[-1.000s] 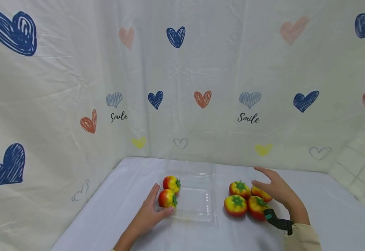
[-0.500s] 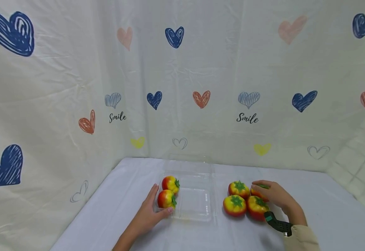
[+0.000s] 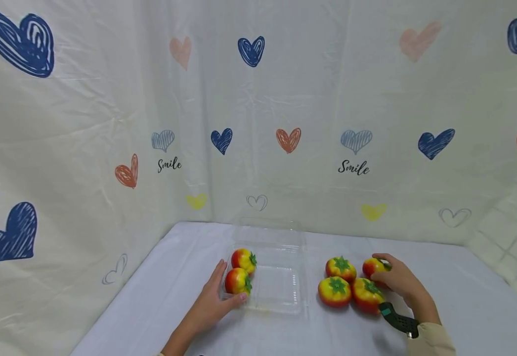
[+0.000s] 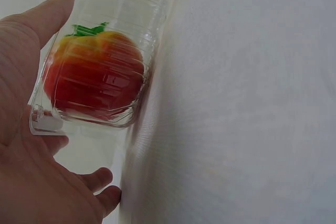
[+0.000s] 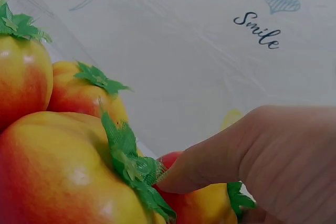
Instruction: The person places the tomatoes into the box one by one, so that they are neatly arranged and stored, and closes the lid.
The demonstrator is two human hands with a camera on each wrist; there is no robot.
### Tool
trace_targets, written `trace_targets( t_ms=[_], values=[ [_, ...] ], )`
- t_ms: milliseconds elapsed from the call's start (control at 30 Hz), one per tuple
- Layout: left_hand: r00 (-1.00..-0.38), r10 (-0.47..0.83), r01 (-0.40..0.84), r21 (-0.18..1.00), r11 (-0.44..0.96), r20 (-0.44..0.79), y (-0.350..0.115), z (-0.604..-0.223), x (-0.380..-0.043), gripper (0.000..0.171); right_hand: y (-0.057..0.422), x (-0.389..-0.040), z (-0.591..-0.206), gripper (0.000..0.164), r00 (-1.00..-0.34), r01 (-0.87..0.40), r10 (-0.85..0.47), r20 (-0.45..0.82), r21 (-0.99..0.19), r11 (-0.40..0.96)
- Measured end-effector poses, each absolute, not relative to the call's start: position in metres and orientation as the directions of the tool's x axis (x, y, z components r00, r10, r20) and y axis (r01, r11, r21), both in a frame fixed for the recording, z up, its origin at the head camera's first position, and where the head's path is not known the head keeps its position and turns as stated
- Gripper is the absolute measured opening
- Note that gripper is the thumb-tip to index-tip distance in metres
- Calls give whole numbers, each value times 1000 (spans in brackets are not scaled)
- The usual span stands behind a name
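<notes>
A clear plastic clamshell box (image 3: 276,289) stands with its lid raised at the back. Two red-and-yellow persimmons (image 3: 238,281), apparently artificial, sit along its left side. My left hand (image 3: 209,304) rests against the box's near left corner, thumb in front and fingers spread along the side; in the left wrist view a persimmon (image 4: 97,77) shows through the wall. On the right, my right hand (image 3: 396,279) holds a persimmon (image 3: 373,267) between thumb and fingers, its green leaves turned rightward. The thumb shows against this persimmon (image 5: 202,205) in the right wrist view, other fingertips mostly hidden.
Three more persimmons stand close together left of the right hand: a back one (image 3: 340,268), a front left one (image 3: 334,291) and a front right one (image 3: 367,296). A white cloth (image 3: 151,306) covers the table. A curtain with hearts (image 3: 307,99) hangs behind.
My right hand has come down from above the back right persimmon and taken hold of it, tipping it and shifting it slightly away from the others. The left hand stays at the box.
</notes>
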State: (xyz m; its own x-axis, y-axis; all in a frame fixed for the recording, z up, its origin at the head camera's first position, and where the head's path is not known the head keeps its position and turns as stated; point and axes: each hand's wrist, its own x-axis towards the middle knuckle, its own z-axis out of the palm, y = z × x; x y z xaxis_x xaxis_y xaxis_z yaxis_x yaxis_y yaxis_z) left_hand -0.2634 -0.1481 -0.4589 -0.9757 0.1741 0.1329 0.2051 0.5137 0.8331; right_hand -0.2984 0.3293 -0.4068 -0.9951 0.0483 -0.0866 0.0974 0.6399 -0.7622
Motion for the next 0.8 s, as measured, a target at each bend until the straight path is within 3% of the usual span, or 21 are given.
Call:
trace_targets(
  t_ms=[333, 800],
  values=[
    [-979, 171, 184, 834, 519, 109, -147, -460, -261, 113, 343, -294, -408, 81, -989, 133, 127, -69, -778, 614],
    [-976, 177, 206, 822, 531, 130, -149, -458, -265, 113, 322, -288, -378, 94, -989, 29, 135, 57, -827, 561]
  ],
)
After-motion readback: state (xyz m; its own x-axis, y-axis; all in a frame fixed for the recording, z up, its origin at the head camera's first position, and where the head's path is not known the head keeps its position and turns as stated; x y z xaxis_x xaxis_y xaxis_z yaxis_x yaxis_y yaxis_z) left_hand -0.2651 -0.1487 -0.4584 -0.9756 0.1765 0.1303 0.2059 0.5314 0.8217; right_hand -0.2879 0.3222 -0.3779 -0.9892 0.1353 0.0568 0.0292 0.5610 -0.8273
